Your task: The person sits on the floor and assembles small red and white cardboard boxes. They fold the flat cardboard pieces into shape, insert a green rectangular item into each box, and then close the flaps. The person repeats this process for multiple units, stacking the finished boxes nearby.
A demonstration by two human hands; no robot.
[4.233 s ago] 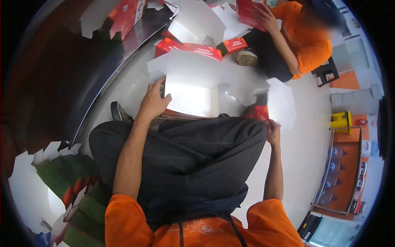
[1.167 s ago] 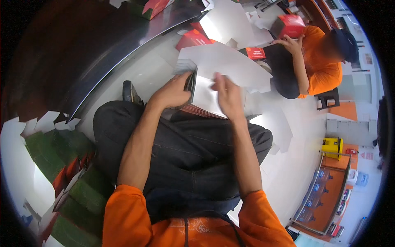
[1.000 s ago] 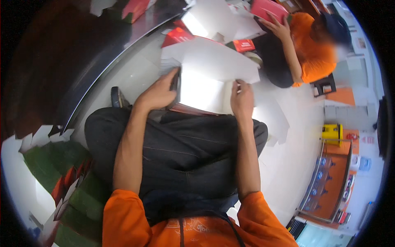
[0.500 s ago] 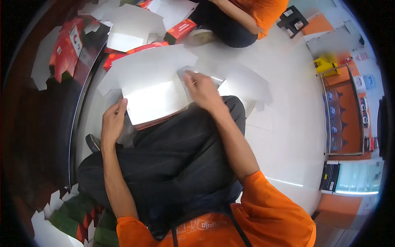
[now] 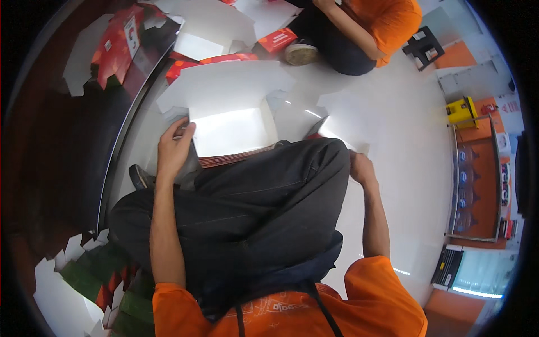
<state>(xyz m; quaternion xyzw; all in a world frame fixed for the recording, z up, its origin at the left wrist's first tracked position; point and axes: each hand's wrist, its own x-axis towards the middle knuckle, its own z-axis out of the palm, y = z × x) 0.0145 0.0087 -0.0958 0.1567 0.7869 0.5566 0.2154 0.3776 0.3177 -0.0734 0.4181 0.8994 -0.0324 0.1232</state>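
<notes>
Before my crossed legs lies a stack of nested paperboard boxes, the top open box (image 5: 233, 132) showing its white inside and raised lid. My left hand (image 5: 175, 147) is closed on its left wall, thumb at the edge and fingers curled outside. Beyond my right knee, another open box (image 5: 337, 129), white inside with a red outer side, stands on the floor, partly hidden by the knee. My right hand (image 5: 362, 167) is closed at that box's near right edge; its fingertips are partly hidden.
More red and white boxes (image 5: 208, 36) lie farther ahead, near another seated person (image 5: 359, 33) in orange. A red box (image 5: 118, 48) rests on the dark surface (image 5: 67, 151) at left. Green and red boxes (image 5: 92, 272) stand at lower left. A rack with bottles (image 5: 466, 180) is at right.
My right hand has moved from the top box's right side, rightward and nearer, to the other box, which now sits tilted. My left hand stays at the stack. The view has shifted.
</notes>
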